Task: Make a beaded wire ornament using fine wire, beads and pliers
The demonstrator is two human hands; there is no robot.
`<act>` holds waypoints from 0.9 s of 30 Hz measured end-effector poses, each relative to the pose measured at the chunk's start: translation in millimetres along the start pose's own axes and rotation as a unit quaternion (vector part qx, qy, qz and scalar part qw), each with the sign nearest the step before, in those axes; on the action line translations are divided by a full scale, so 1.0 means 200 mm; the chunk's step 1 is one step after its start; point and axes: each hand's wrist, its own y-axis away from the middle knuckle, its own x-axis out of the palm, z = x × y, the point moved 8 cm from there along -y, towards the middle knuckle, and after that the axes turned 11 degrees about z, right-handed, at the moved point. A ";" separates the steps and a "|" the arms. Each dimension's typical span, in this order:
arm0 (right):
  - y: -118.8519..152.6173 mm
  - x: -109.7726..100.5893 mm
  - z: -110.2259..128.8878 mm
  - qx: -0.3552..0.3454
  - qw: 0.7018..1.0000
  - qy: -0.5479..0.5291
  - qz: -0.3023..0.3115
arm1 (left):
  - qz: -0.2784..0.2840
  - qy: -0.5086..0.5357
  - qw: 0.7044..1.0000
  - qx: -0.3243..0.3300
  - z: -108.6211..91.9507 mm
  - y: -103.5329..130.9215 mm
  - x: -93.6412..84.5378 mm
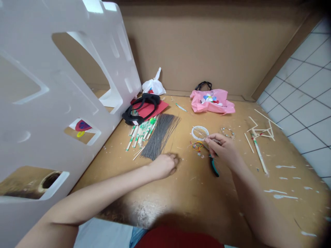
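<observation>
My right hand (pixel 222 148) pinches several thin wires (pixel 200 133) between thumb and fingertips. Their ends reach over a white ring-shaped spool (pixel 192 132) lying on the table. Below that hand are pliers with teal-and-black handles (pixel 213 167) and a small tangle of coloured cord (pixel 197 146). My left hand (pixel 164 166) rests on the table with its fingers curled under; what they hold, if anything, is hidden. Just beyond it lies a large bundle of straight grey wires (pixel 161 134).
Beside the grey bundle are wrapped chopsticks (pixel 141 132), a black strap (pixel 137 117) and red paper (pixel 163 106). A white bag (pixel 154 86) and pink bag (pixel 213 106) stand behind. To the right lie a beaded bracelet (pixel 228 132) and a stick frame (pixel 262 134). A white plastic panel (pixel 69 86) rises on the left.
</observation>
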 end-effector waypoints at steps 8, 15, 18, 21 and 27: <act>0.02 0.00 0.03 -0.012 1.000 -0.016 0.007 | 0.087 -0.089 0.992 -0.027 -0.08 -0.05 0.17; 0.03 0.04 0.02 0.005 0.995 -0.086 0.042 | 0.058 -0.028 0.994 -0.086 -0.03 -0.02 0.15; 0.03 0.05 0.04 0.003 0.994 -0.096 0.045 | 0.074 -0.020 0.993 -0.090 -0.04 -0.04 0.15; 0.03 0.04 0.04 0.007 0.995 -0.091 0.039 | 0.080 -0.018 0.993 -0.083 -0.06 -0.06 0.16; 0.04 0.03 0.04 -0.005 0.996 -0.077 0.036 | 0.068 0.037 0.994 -0.074 0.00 -0.03 0.10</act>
